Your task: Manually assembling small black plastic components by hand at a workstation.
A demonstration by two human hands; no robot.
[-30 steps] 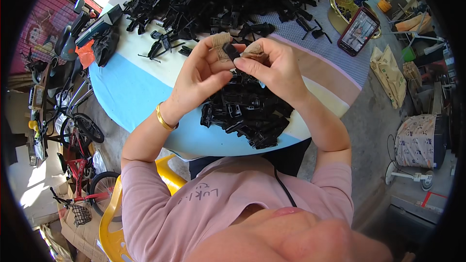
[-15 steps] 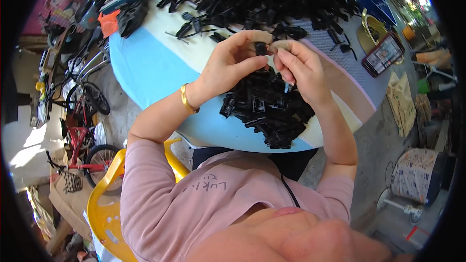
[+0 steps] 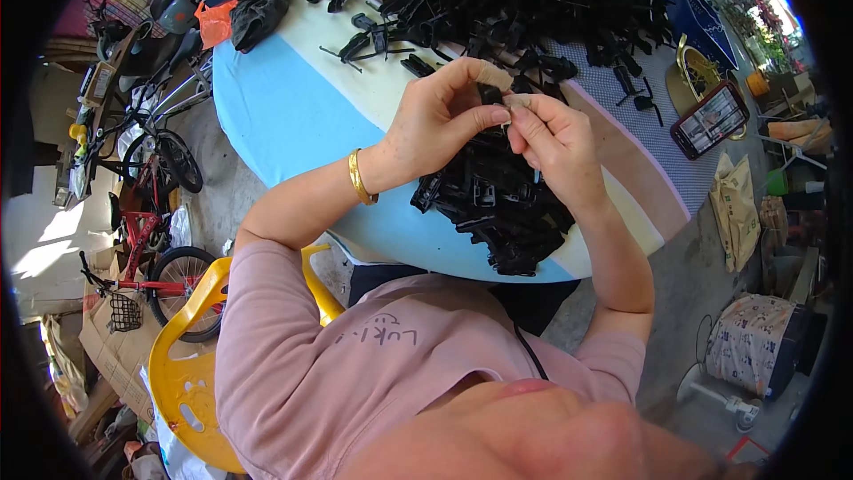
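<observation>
My left hand (image 3: pixel 435 120) is closed on a small black plastic part (image 3: pixel 489 95) between thumb and fingers, above the table. My right hand (image 3: pixel 558 144) is pinched shut, its fingertips meeting those of the left at the part. Below its curled fingers pokes the end of a thin light-blue piece (image 3: pixel 537 175); the rest is hidden in the hand. Under both hands lies a small heap of black plastic parts (image 3: pixel 498 204), near the table's front edge. A much larger pile of similar black parts (image 3: pixel 506 0) covers the far side.
The round table (image 3: pixel 284 107) has a blue, cream and brown striped cover. At its right edge are a phone (image 3: pixel 711 120) and a gold-coloured bowl (image 3: pixel 689 80). A black bag (image 3: pixel 258 18) sits far left. A yellow chair (image 3: pixel 187 373) and red bicycle (image 3: pixel 142 240) stand to the left.
The view has shifted slightly. My fingertips remain together at the black part, with the right hand turned a little and the fingers closer around it.
</observation>
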